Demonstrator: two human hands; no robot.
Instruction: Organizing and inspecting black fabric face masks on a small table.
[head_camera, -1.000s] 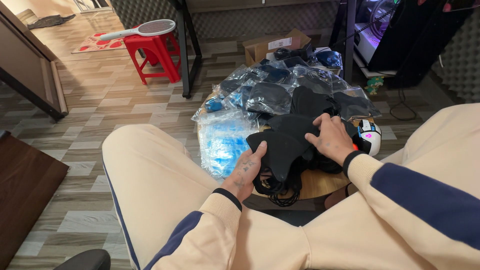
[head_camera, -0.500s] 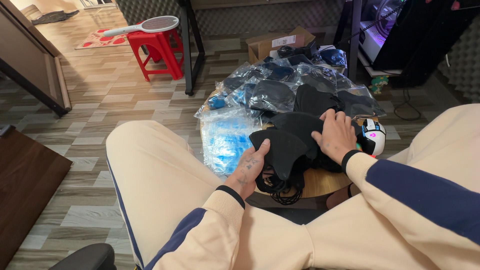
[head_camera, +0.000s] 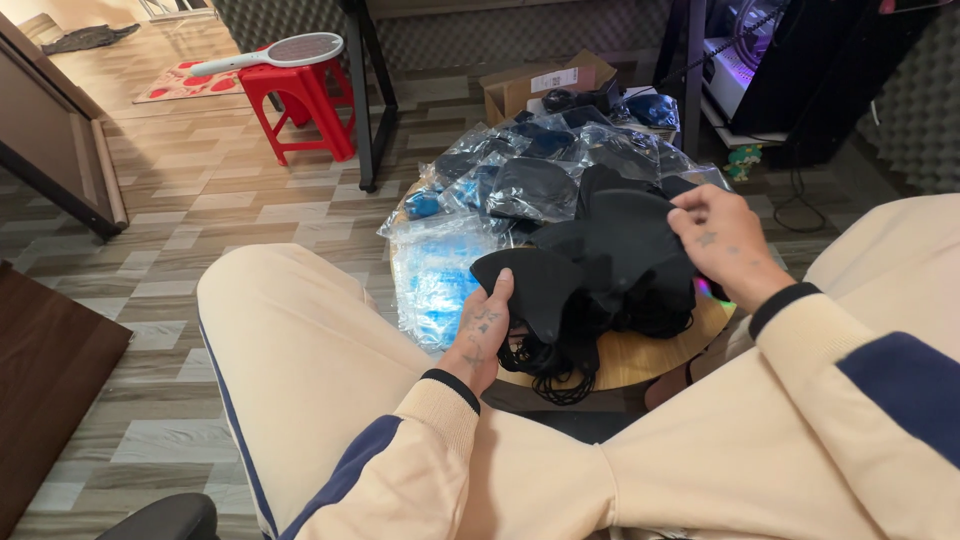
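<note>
**Both hands on a pile of black face masks at a small round tabletop**

The person sits with legs in cream trousers filling the lower frame. At centre, a small round wooden tabletop (head_camera: 640, 355) carries a heap of black face masks (head_camera: 610, 250).

The left hand (head_camera: 482, 335), lower centre of the frame, lies palm up at the near left edge of the pile. Its fingers curl against the side of one black mask (head_camera: 535, 290), which rests partly on the fingertips; the grip is loose and half open, touching that mask rather than clamped on it.

The right hand (head_camera: 722, 240), right of centre, sits on top of the pile. Its fingertips pinch the edge of the uppermost mask; the grip is narrow and closed on the fabric. Tangled black ear loops (head_camera: 555, 375) hang over the near rim of the tabletop.

Behind the pile, toward upper centre, lie clear plastic bags of dark masks (head_camera: 540, 175). To the left of the pile, a clear bag of blue masks (head_camera: 435, 285) leans against the tabletop.

Upper left of the frame: a red plastic stool (head_camera: 300, 105) with a racket-shaped swatter (head_camera: 290, 50) lying on it. Upper centre: an open cardboard box (head_camera: 545, 85) on the floor.
</note>
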